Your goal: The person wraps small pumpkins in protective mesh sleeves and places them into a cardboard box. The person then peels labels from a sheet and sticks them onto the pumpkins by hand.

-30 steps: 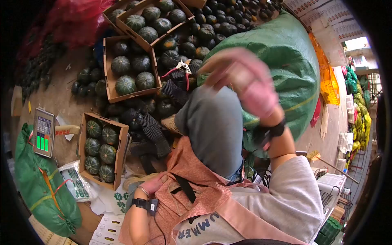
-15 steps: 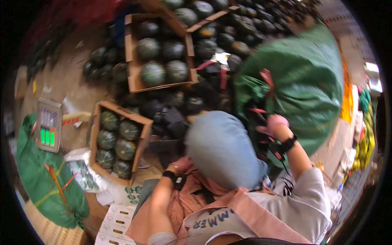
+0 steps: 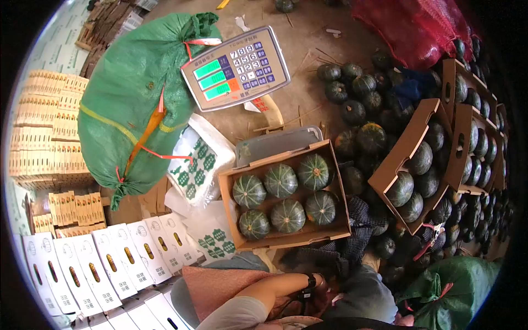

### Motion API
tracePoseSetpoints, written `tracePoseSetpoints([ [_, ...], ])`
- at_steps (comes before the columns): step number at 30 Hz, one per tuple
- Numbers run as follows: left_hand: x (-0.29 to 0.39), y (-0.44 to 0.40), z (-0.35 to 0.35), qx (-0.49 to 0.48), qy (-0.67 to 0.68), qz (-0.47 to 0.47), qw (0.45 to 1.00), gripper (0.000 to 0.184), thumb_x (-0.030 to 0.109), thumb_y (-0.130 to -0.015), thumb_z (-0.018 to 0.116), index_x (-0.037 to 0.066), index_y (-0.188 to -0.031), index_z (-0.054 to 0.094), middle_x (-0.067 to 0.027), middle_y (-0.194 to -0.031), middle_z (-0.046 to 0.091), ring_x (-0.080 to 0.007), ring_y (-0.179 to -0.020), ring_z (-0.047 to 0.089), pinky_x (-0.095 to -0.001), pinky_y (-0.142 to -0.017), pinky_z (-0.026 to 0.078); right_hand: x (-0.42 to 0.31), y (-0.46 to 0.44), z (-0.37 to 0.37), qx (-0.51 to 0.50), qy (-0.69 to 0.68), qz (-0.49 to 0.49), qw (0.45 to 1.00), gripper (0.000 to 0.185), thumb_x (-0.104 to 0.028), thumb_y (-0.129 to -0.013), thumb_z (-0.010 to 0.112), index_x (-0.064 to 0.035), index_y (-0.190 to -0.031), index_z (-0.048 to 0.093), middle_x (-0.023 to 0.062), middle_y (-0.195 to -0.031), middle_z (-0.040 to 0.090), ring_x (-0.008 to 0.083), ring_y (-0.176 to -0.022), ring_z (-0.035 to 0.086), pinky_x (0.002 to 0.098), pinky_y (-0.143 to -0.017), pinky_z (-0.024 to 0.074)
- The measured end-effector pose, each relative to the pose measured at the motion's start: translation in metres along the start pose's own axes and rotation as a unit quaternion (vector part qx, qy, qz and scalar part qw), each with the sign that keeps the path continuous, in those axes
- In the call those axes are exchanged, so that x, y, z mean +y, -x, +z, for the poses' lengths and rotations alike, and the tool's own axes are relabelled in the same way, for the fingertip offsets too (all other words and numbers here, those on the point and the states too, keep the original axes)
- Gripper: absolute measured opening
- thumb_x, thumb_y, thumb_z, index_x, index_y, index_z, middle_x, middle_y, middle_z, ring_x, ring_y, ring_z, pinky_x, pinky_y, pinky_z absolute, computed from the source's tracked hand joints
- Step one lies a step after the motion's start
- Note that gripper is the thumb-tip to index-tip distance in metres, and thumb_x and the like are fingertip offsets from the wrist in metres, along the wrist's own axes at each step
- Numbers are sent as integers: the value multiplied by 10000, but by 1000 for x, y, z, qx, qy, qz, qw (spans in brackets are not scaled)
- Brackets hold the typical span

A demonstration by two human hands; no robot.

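Squashes: six green striped squashes (image 3: 288,215) in two rows of three, inside the open box (image 3: 297,240).
Box: in the middle of the view, just in front of a grey tray (image 3: 278,144).
Left hand: low in the view (image 3: 320,291), banded at the wrist, by the bent knee (image 3: 363,297); well clear of the squashes.
Left grip: shadowed; cannot tell how far open it is or whether it has hold of anything.
Right hand: only a small pink part shows at the bottom edge (image 3: 405,319), near the tied green sack (image 3: 456,289).
Right grip: mostly out of sight; cannot tell.
Scale display: above the box, tilted, three windows lit green (image 3: 235,68).
Big sack: green, lying left of the display (image 3: 132,82).
Right side: more filled boxes (image 3: 397,146), loose squashes (image 3: 371,137) on the floor (image 3: 313,49), red-handled pruners (image 3: 424,252).
Lower left: white cartons (image 3: 118,258) in a row.
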State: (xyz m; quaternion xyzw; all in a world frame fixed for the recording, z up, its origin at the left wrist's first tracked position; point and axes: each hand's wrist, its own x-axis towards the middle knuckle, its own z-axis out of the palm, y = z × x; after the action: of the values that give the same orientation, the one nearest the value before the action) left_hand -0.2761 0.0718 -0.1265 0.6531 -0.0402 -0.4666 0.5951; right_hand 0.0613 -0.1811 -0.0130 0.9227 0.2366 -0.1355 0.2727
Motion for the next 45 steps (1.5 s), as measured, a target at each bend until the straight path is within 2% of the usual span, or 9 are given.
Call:
tracePoseSetpoints([
  [7, -18, 4, 20, 6, 51, -46, 998, 486, 432, -840, 511, 80, -1173, 546, -135, -1174, 535, -281, -985, 529, -400, -849, 405, -4, -87, 56, -107, -237, 56, 964, 300, -288, -822, 527, -132, -1068, 598, 121, -1050, 634, 272, -939, 598, 372, -820, 469],
  [11, -54, -10, 45, 85, 220, -135, 962, 586, 419, -847, 533, 94, -1324, 427, -109, -1350, 412, -283, -1095, 456, -414, -890, 372, 31, -165, 179, -133, -144, -163, 967, 397, -208, -859, 430, -47, -1207, 531, 164, -1134, 605, 285, -1036, 572, 372, -901, 439],
  [13, -122, -66, 65, 80, 218, 95, 968, 479, 371, -896, 480, 87, -1281, 484, -107, -1270, 493, -245, -1073, 477, -373, -883, 380, -2, -146, 127, -145, -160, -122, 969, 386, -233, -866, 429, -54, -1193, 530, 176, -1134, 600, 295, -1043, 571, 388, -891, 448],
  [17, -100, -19, 24, 126, 173, -73, 974, 300, 317, -833, 551, 31, -845, 641, -43, -736, 575, -180, -667, 511, -369, -655, 448, -44, -96, 50, -151, -215, -70, 962, 369, -282, -880, 426, -69, -1163, 527, 200, -1132, 590, 316, -1056, 571, 421, -872, 464],
  [21, 27, 88, -21, 246, -172, -133, 945, 452, 422, -830, 512, 12, -949, 662, -166, -897, 661, -306, -814, 619, -409, -739, 476, -50, -4, -53, -86, -109, -30, 990, 404, -201, -784, 592, -81, -1152, 477, 189, -1092, 610, 331, -975, 610, 428, -807, 505],
  [26, 138, 178, 5, 503, -184, -135, 833, 457, 446, -825, 501, 42, -1014, 600, -190, -980, 629, -369, -920, 590, -426, -797, 471, -13, 98, -134, 25, -189, -35, 981, 512, -162, -683, 594, -241, -1181, 506, 167, -1032, 626, 336, -994, 590, 433, -838, 484],
  [33, 197, 217, 104, 715, -191, -17, 672, 391, 370, -834, 570, 68, -1080, 549, -166, -980, 615, -350, -950, 569, -411, -803, 465, 60, 122, -200, 101, -176, -71, 977, 451, -213, -660, 595, -111, -1100, 596, 182, -973, 642, 343, -906, 617, 432, -794, 488],
  [38, 186, 191, 151, 609, -111, -92, 780, 443, 431, -836, 546, 94, -1123, 521, -171, -1040, 594, -359, -991, 551, -432, -818, 459, 50, 60, -99, -115, -119, -86, 982, 484, -355, -675, 648, -78, -1071, 620, 161, -1048, 636, 289, -972, 611, 388, -799, 491],
  [45, 159, 170, 172, 593, -106, -116, 790, 479, 458, -820, 551, 37, -1048, 539, -185, -996, 604, -364, -940, 568, -428, -811, 458, 59, 181, -252, 238, -123, -209, 940, 350, -329, -664, 688, -33, -846, 644, 149, -782, 628, 254, -692, 612, 351, -648, 471],
])
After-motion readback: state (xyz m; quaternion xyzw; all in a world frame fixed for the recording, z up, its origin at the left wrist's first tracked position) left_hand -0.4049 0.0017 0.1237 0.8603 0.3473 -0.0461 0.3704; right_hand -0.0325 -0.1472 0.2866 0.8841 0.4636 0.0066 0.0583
